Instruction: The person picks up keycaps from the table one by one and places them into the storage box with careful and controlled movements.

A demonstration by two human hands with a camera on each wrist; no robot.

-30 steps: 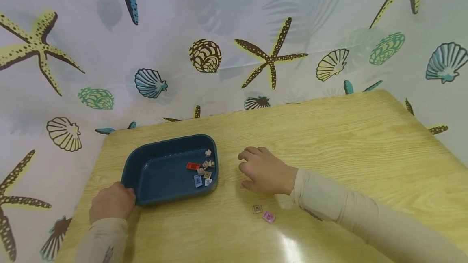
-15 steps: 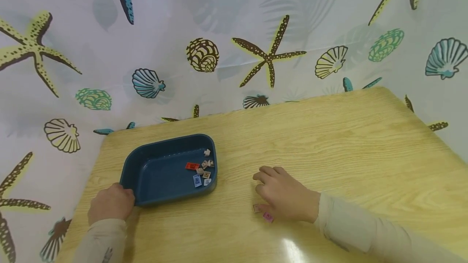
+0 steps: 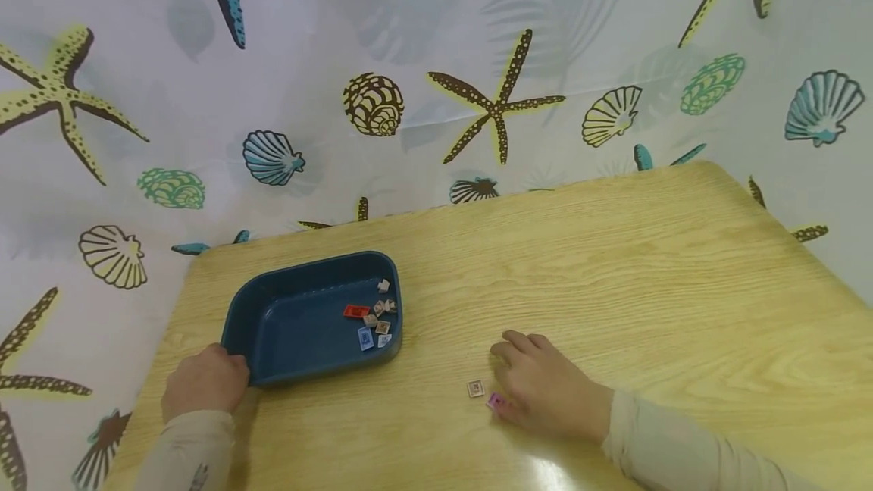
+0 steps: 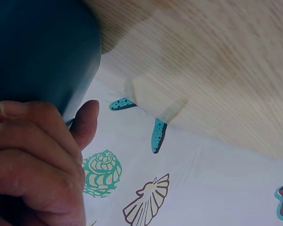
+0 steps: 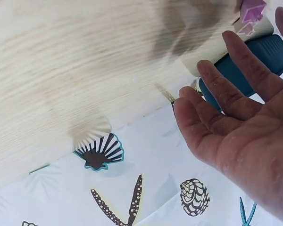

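My left hand (image 3: 207,381) grips the near left corner of a dark blue plastic tray (image 3: 293,333), its fingers curled over the rim. In the left wrist view the thumb (image 4: 87,123) lies against the tray's outer wall. Low over the table, my right hand (image 3: 549,392) reaches down at a small pink printed tile (image 3: 495,401), partly covering it in the head view. The right wrist view shows loosely spread fingers (image 5: 226,92), with the pink tile (image 5: 253,12) between the index fingertip and the thumb. Just left of that hand lies a tan square tile (image 3: 476,389).
Inside the tray's right end sit a red tile (image 3: 355,311), a blue tile (image 3: 365,338), a white tile (image 3: 385,340) and several small tan pieces (image 3: 380,308). Behind the wooden table (image 3: 580,264) hangs a shell-and-starfish cloth (image 3: 423,29).
My right hand has moved from beside the tray toward the near right, coming down at the pink tile. The left hand has kept its grip on the tray.
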